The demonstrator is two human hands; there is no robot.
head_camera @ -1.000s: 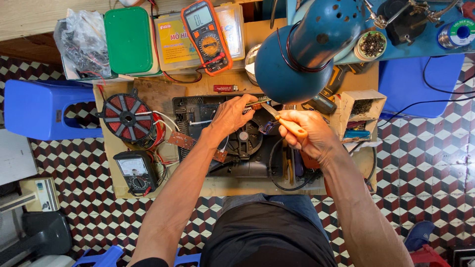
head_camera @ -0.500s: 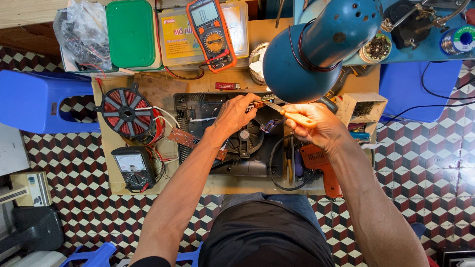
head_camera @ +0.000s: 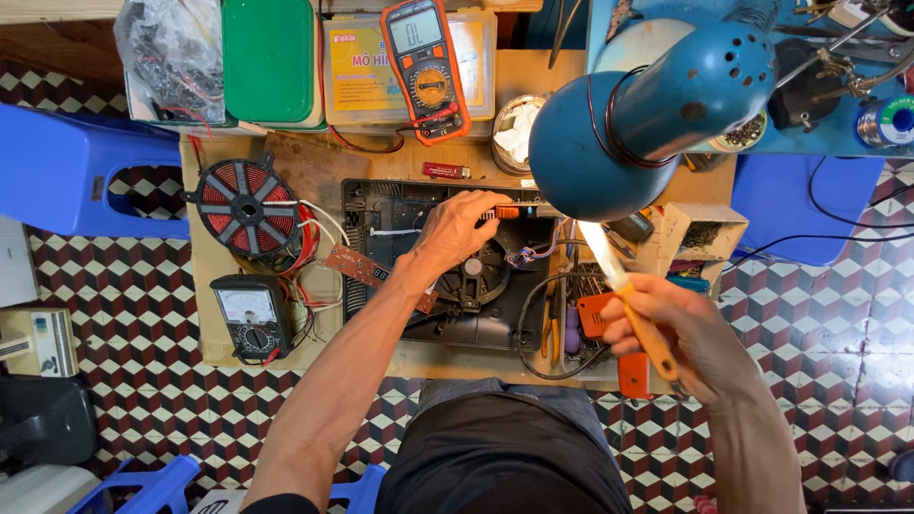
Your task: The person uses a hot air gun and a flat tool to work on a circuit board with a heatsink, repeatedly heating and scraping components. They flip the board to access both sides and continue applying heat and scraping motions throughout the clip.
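Note:
An open black appliance chassis (head_camera: 381,205) with a round fan (head_camera: 481,271) lies on the small wooden bench. My left hand (head_camera: 457,227) rests on its top edge, fingertips pinching a thin orange-tipped tool (head_camera: 506,212). My right hand (head_camera: 690,343) is lifted off to the right of the chassis, above the bench's front right corner. It grips an orange-handled soldering iron (head_camera: 652,343) whose bright, blurred shaft (head_camera: 602,252) points up and left toward the lamp.
A blue desk lamp (head_camera: 647,114) hangs over the bench's right side. An orange multimeter (head_camera: 428,67), green box (head_camera: 271,57), red coil (head_camera: 246,205), analog meter (head_camera: 249,314), loose circuit board (head_camera: 362,268) and pliers (head_camera: 555,324) surround the chassis. Blue stools (head_camera: 67,171) flank it.
My right hand has pulled back from the chassis, down and to the right, carrying the soldering iron. My left hand stays on the chassis's top edge.

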